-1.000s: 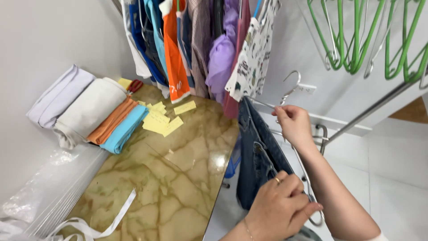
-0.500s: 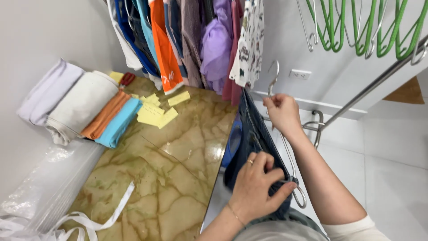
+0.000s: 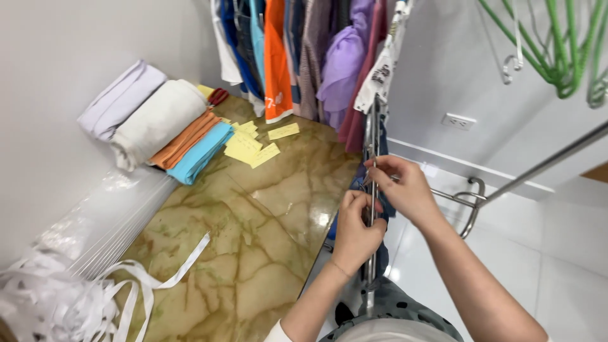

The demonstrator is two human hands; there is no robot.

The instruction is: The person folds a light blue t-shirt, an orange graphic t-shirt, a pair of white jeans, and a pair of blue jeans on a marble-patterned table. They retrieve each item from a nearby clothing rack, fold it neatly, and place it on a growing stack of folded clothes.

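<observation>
My left hand (image 3: 354, 228) and right hand (image 3: 405, 190) are close together, both closed on a thin metal hanger (image 3: 372, 209) seen edge-on, just past the edge of the marble table (image 3: 253, 240). The left grips it lower down, and the right pinches it higher up with thumb and fingers. A dark blue garment (image 3: 380, 209) hangs on the hanger, mostly hidden behind my hands. Beyond it, clothes (image 3: 316, 57) hang in a row above the table's far end. On the table lie yellow notes (image 3: 250, 145), a stack of folded cloths (image 3: 158, 123) against the wall, and white strips (image 3: 126, 291) at the near corner. Green hangers (image 3: 551, 44) hang at upper right above a metal rail (image 3: 544, 164).
</observation>
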